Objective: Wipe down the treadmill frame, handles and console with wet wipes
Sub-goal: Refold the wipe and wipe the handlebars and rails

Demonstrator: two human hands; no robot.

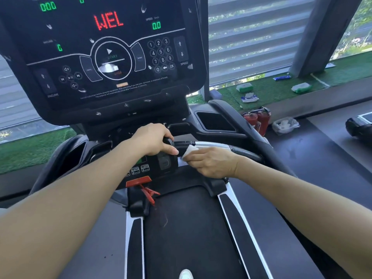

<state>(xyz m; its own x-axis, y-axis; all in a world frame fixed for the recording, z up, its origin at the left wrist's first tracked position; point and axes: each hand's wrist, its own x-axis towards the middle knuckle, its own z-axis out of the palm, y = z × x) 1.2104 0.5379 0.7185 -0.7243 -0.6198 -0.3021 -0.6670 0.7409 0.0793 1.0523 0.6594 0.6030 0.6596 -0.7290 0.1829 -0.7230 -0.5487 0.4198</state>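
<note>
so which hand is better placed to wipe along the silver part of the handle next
Right. The right hand already pinches the wet wipe against the handle, beside its silver section. The left hand only grips the black centre housing.

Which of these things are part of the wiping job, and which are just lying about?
In the job: white wipe held in the right hand; handlebar being wiped; left hand gripping its hub; console.

Lying about: wipe packs on the green turf; fire extinguishers; clear plastic bag; red safety clip.
</note>
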